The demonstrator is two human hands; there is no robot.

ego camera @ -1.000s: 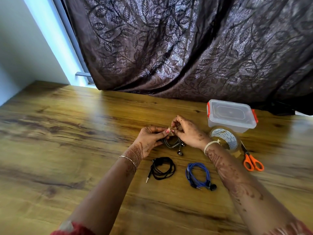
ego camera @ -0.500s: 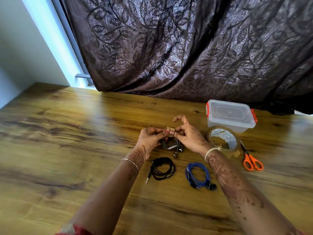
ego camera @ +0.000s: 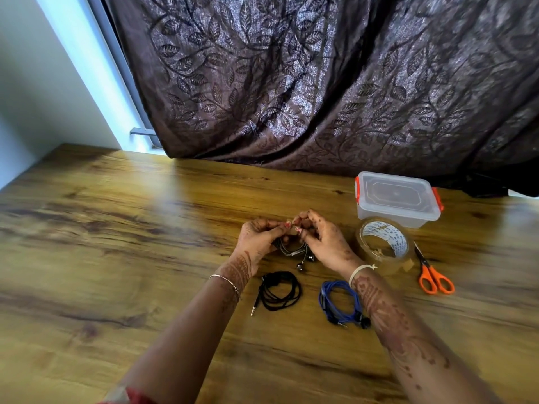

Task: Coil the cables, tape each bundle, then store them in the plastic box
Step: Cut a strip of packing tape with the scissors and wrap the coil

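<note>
Over the last second the hands have drawn closer over the grey earphone coil (ego camera: 294,250), and the right hand (ego camera: 326,243), whose upper fingers stood raised and spread half a second ago, has curled them down to meet the left hand (ego camera: 259,240) at a small tan piece of tape (ego camera: 289,222). This looks like the tape being pressed around the bundle, so the taping of this coil seems nearly done, though whether the strip goes all the way round is hidden by the hands. Both sets of fingers are now nearly closed: the left thumb and fingertips (ego camera: 287,225) pinch the tape and the top of the coil from one side, the right fingertips (ego camera: 299,225) pinch from the other, touching or almost touching each other. The coil hangs under them just above the desk (ego camera: 116,243), an earbud dangling from it. Near the wrists a black coil (ego camera: 280,290) and a blue coil (ego camera: 339,301) lie on the desk, apart from each other; I cannot tell whether either is taped. The tape roll (ego camera: 385,243) sits just right of the right hand, scissors (ego camera: 433,275) beside it, and the box (ego camera: 396,198) stands behind with its lid on, so storing has yet to begin.
</note>
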